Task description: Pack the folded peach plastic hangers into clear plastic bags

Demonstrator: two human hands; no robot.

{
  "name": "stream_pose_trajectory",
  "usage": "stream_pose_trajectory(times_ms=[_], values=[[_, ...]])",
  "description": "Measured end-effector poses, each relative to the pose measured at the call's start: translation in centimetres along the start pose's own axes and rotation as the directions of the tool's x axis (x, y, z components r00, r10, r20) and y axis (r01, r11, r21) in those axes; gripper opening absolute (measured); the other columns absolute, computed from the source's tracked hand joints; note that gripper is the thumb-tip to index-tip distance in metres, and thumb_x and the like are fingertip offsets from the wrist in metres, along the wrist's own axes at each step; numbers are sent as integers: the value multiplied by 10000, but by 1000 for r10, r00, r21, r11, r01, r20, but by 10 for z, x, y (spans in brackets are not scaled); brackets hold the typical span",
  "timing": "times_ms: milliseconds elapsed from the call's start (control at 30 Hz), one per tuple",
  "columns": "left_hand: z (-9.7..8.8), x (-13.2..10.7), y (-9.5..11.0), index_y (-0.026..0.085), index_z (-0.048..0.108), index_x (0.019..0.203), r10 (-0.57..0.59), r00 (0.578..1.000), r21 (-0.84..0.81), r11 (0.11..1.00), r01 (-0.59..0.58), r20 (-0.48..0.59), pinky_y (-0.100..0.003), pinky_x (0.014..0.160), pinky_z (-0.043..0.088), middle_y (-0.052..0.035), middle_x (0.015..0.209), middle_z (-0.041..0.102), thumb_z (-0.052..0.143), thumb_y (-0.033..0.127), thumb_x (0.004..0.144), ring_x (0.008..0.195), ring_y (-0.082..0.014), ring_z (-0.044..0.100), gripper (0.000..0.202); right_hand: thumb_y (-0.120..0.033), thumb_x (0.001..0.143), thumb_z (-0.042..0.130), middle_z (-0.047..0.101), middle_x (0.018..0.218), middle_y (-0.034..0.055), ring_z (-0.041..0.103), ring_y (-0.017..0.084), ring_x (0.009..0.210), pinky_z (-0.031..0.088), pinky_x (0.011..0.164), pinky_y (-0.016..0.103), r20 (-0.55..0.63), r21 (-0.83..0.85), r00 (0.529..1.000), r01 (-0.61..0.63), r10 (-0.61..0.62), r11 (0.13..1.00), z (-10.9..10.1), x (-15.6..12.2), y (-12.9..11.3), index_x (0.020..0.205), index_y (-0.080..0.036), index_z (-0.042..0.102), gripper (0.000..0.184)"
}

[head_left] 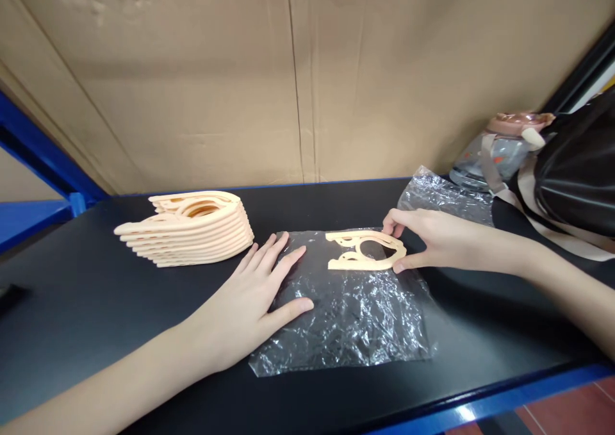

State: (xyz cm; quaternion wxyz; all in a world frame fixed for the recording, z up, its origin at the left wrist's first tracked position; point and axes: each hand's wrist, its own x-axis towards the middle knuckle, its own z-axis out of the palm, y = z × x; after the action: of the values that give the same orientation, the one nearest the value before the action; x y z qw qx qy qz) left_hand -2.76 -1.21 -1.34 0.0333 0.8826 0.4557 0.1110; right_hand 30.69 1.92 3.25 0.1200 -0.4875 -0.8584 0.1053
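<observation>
Cardboard sheeting (240,70) backs a black desk (120,307). A clear plastic bag (350,320) is pressed flat at its left edge by the left hand (250,300), fingers spread. 1 peach plastic piece (358,263) is pinched at its right end by the right hand (432,239) at the bag's far edge; whether it is inside cannot be told. A stack (192,236) of like pieces at far left lies unbagged, and a spare bag (442,198) lies far right.

We found the surface (96,307) bare along its left edge and front-left corner: open passage. A stack of peach pieces (189,230) stood toward the rear-left. Cardboard (307,76) closed the rear edge; a bottle (494,153) and black bag (576,166) blocked the rear-right corner. A clear bag (350,313) covered the centre.
</observation>
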Motion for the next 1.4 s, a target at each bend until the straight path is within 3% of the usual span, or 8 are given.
stream_pose_trajectory(times_ms=[100,300,433,633,833,1033,1167,1400], values=[[1,3,-3,261,270,1524,29,999,1,1000,-29,29,-578,1155,242,-92,1610,201,401,652,918,1466,-352,186,733,-614,718,682,691,986,35,628,250,857,450,667,340,56,56,998,30,-33,998,6,5,-6,1011,-270,565,467],[1,2,-5,240,209,1539,5,999,-3,1000,-5,38,-573,1164,228,-89,1615,177,397,650,919,1471,-342,174,766,-649,703,686,661,923,40,589,246,814,432,730,385,-93,-38,994,55,-58,998,23,8,-19,963,-244,541,502],[-3,2,-1,173,185,1538,-5,1000,-61,998,5,10,-504,1188,228,-98,1596,243,272,528,997,1464,-274,234,653,-594,731,694,668,919,28,592,228,793,426,755,394,-135,-62,988,66,-74,996,24,5,-21,924,-247,527,431],[-4,6,1,222,343,1484,-1,1000,-23,1000,2,26,-552,1178,219,-75,1597,259,276,542,995,1470,-280,217,588,-527,774,680,687,942,20,631,224,823,459,746,393,-173,115,985,51,-30,992,34,9,-26,927,-253,522,351],[-5,6,2,216,364,1476,-47,997,-14,999,47,57,-569,1168,227,-76,1609,221,257,561,991,1478,-307,173,605,-482,794,682,708,907,-4,638,184,776,471,741,373,-244,179,970,41,4,983,43,10,-30,894,-249,523,299],[-2,5,0,267,362,1462,-36,999,-32,999,37,11,-562,1166,245,-53,1601,245,295,575,980,1475,-294,192,576,-357,813,701,733,996,-15,672,184,933,487,857,373,-199,351,980,98,-29,931,42,9,-27,917,-254,516,236],[-2,7,-1,216,305,1480,-49,999,-53,997,50,23,-551,1164,266,-83,1587,278,314,570,974,1472,-293,204,618,-369,798,718,713,1053,0,656,200,959,488,868,399,-179,315,983,97,-41,944,45,11,-25,985,-251,554,275],[0,12,-8,159,328,1450,1,995,-58,998,-7,-102,-524,1118,349,-124,1497,412,317,467,987,1375,-296,377,556,-397,828,701,636,1224,1,581,197,1117,466,953,408,-147,309,982,163,-123,937,52,16,-25,1161,-276,552,385]])
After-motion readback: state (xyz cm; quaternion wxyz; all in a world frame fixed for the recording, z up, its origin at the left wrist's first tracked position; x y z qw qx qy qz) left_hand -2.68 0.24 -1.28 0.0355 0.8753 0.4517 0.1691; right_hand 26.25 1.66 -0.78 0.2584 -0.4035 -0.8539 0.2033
